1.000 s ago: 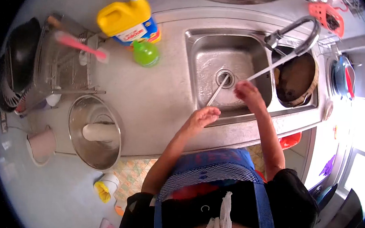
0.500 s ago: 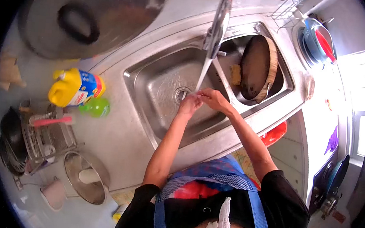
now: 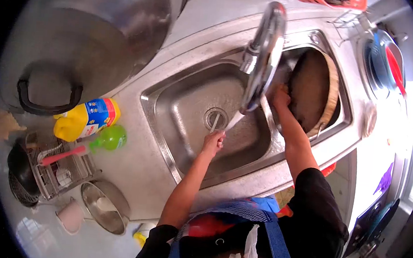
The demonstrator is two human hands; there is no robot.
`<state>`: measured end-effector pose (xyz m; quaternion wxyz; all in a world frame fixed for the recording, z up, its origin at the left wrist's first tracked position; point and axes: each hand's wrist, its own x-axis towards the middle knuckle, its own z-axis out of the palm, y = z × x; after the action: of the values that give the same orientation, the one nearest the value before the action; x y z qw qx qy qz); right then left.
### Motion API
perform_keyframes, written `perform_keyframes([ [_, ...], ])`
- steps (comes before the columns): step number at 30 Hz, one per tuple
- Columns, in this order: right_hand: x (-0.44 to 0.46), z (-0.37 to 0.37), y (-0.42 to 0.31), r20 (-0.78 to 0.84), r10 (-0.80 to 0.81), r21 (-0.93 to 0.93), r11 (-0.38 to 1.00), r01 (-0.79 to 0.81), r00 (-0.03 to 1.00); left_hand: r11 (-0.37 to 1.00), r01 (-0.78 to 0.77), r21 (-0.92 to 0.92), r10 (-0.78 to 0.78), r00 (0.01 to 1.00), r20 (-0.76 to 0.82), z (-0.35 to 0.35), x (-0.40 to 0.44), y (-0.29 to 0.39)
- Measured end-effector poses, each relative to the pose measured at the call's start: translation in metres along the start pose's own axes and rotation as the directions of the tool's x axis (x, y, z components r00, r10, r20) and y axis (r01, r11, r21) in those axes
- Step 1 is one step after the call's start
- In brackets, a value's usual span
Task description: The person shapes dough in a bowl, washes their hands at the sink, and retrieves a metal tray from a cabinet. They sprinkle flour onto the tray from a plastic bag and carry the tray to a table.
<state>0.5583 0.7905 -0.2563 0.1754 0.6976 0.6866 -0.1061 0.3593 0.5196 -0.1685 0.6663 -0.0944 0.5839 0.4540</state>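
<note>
My left hand [image 3: 213, 142] is closed under the running water [image 3: 235, 120] in the left sink basin [image 3: 184, 103]. A thin pale streak runs from its fingers toward the drain [image 3: 215, 119]; I cannot tell whether it is water or a slim object. My right hand [image 3: 281, 97] reaches into the right basin, fingers closed over the yellow sponge, which it mostly hides. Beside those fingers, a dark round pan [image 3: 311, 91] with a pale tan rim leans on its side. The chrome faucet [image 3: 265, 56] arches over the left basin.
Left of the sink stand a yellow jug [image 3: 88, 118], a green bottle [image 3: 112, 137], a dish rack [image 3: 63, 166] and a metal bowl [image 3: 106, 206]. A large steel pot [image 3: 97, 43] rises at upper left. Basins [image 3: 384, 60] are stacked at upper right.
My right hand has left my left hand and moved right and up to the sponge beside the pan. My left hand stays under the water, now closed. The view has shifted.
</note>
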Motion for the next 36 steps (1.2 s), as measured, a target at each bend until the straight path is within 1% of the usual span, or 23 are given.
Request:
perform_keyframes([
  [2, -0.01, -0.014, 0.0, -0.038, -0.144, -0.075, 0.987, 0.141, 0.989, 0.995, -0.02, -0.102, 0.029, 0.996, 0.083, -0.012, 0.004, -0.003],
  [3, -0.002, -0.011, 0.008, -0.037, -0.183, 0.032, 0.982, 0.185, 0.982, 0.993, -0.009, -0.118, 0.017, 0.997, 0.069, -0.015, 0.008, -0.006],
  [4, 0.008, -0.011, 0.015, 0.008, -0.305, -0.064, 0.95, 0.305, 0.952, 0.974, -0.009, -0.227, 0.048, 0.985, 0.168, -0.015, 0.016, -0.007],
  [5, -0.011, -0.038, 0.012, -0.07, -0.263, 0.051, 0.962, 0.267, 0.962, 0.944, -0.006, -0.331, 0.099, 0.959, 0.265, -0.013, 0.025, -0.004],
  [6, -0.047, -0.093, 0.007, -0.144, -0.209, 0.166, 0.958, 0.232, 0.967, 0.941, -0.002, -0.339, 0.097, 0.96, 0.263, -0.012, 0.031, -0.002],
  [8, -0.128, -0.165, 0.001, -0.421, -0.256, 0.323, 0.854, 0.407, 0.87, 0.882, 0.037, -0.469, 0.114, 0.95, 0.29, -0.002, 0.043, 0.001],
  [9, -0.156, -0.177, 0.001, -0.38, -0.295, 0.438, 0.777, 0.452, 0.877, 0.879, 0.041, -0.476, 0.116, 0.948, 0.296, 0.002, 0.05, 0.0],
  [10, -0.181, -0.181, -0.001, -0.343, -0.338, 0.549, 0.685, 0.479, 0.876, 0.876, 0.013, -0.482, 0.134, 0.954, 0.269, 0.003, 0.059, -0.002],
  [12, -0.228, -0.166, -0.014, -0.198, -0.418, 0.606, 0.658, 0.446, 0.887, 0.872, -0.017, -0.488, 0.159, 0.955, 0.249, 0.005, 0.06, -0.009],
  [14, -0.258, -0.127, -0.036, -0.386, -0.524, 0.623, 0.458, 0.634, 0.759, 0.864, 0.02, -0.503, 0.233, 0.869, 0.435, 0.003, 0.051, -0.018],
  [16, -0.277, -0.098, -0.063, -0.461, -0.527, 0.53, 0.482, 0.698, 0.714, 0.858, 0.054, -0.511, 0.309, 0.741, 0.596, 0.002, 0.043, -0.025],
  [17, -0.282, -0.089, -0.071, -0.465, -0.529, 0.526, 0.48, 0.702, 0.71, 0.857, 0.069, -0.511, 0.343, 0.665, 0.664, 0.001, 0.04, -0.027],
  [21, -0.296, -0.065, -0.103, -0.312, -0.397, 0.743, 0.464, 0.482, 0.863, 0.864, 0.034, -0.502, 0.355, 0.665, 0.657, -0.004, 0.039, -0.039],
  [23, -0.292, -0.049, -0.111, -0.213, -0.326, 0.828, 0.441, 0.347, 0.921, 0.823, 0.007, -0.568, 0.249, 0.894, 0.372, 0.012, -0.004, -0.021],
  [24, -0.281, -0.03, -0.112, -0.213, -0.324, 0.828, 0.442, 0.347, 0.922, 0.802, -0.013, -0.597, 0.172, 0.962, 0.21, 0.019, -0.021, -0.019],
  [26, -0.253, 0.005, -0.117, -0.205, -0.298, 0.783, 0.522, 0.339, 0.932, 0.824, -0.046, -0.565, 0.183, 0.965, 0.187, 0.024, -0.031, -0.019],
  [27, -0.264, -0.025, -0.113, -0.072, -0.324, 0.771, 0.582, 0.259, 0.943, 0.844, -0.076, -0.531, 0.188, 0.969, 0.16, 0.022, -0.034, -0.022],
  [28, -0.261, -0.028, -0.112, -0.076, -0.326, 0.772, 0.579, 0.262, 0.942, 0.844, -0.08, -0.53, 0.192, 0.968, 0.16, 0.02, -0.036, -0.022],
  [30, -0.25, -0.021, -0.107, 0.088, -0.376, 0.672, 0.706, 0.224, 0.922, 0.898, -0.118, -0.423, 0.232, 0.945, 0.229, 0.016, -0.039, -0.029],
  [31, -0.246, -0.017, -0.108, 0.081, -0.376, 0.672, 0.705, 0.228, 0.923, 0.898, -0.121, -0.424, 0.237, 0.943, 0.233, 0.016, -0.039, -0.03],
  [33, -0.238, -0.009, -0.105, 0.131, -0.331, 0.585, 0.787, 0.196, 0.934, 0.888, -0.15, -0.435, 0.297, 0.909, 0.294, 0.019, -0.04, -0.032],
  [34, -0.233, -0.004, -0.102, 0.132, -0.328, 0.582, 0.79, 0.195, 0.935, 0.887, -0.145, -0.437, 0.295, 0.908, 0.296, 0.021, -0.04, -0.034],
  [36, -0.226, -0.009, -0.101, 0.035, -0.333, 0.58, 0.774, 0.252, 0.942, 0.9, -0.215, -0.378, 0.343, 0.885, 0.314, 0.026, -0.05, -0.028],
])
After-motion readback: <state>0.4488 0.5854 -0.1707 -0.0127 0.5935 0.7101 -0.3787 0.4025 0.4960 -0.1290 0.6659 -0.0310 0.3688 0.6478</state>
